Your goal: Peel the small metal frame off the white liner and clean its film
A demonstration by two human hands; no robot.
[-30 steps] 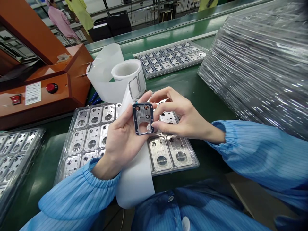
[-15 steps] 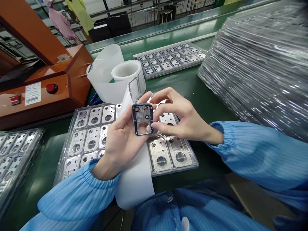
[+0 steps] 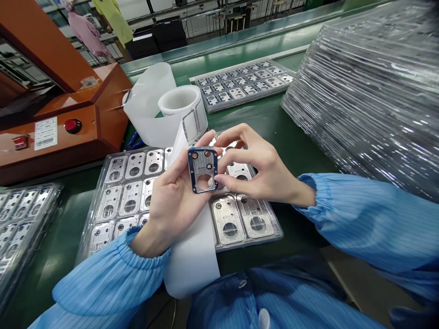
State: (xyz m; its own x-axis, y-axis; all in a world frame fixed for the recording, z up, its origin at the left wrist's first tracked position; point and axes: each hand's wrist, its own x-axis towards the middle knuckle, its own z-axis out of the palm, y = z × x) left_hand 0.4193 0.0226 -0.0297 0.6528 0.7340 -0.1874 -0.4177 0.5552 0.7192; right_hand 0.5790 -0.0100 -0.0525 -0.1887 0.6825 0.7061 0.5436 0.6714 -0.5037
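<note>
Two hands grasp one dark-rimmed metal plate (image 3: pixel 203 170) above the parts tray (image 3: pixel 270 230): left hand (image 3: pixel 173 201) pinches its left edge, right hand (image 3: pixel 260 171) fingers grip its right edge. White label tape (image 3: pixel 192 256) trails beneath. Label (image 3: pixel 45 133) on the orange machine (image 3: pixel 85 114) is unreadable.

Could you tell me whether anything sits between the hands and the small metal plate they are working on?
Nothing visible does. The left hand holds the plate by its left edge, and the right hand pinches its right edge directly. The white liner strip runs behind the plate, over the tray, not between fingers and plate.
</note>
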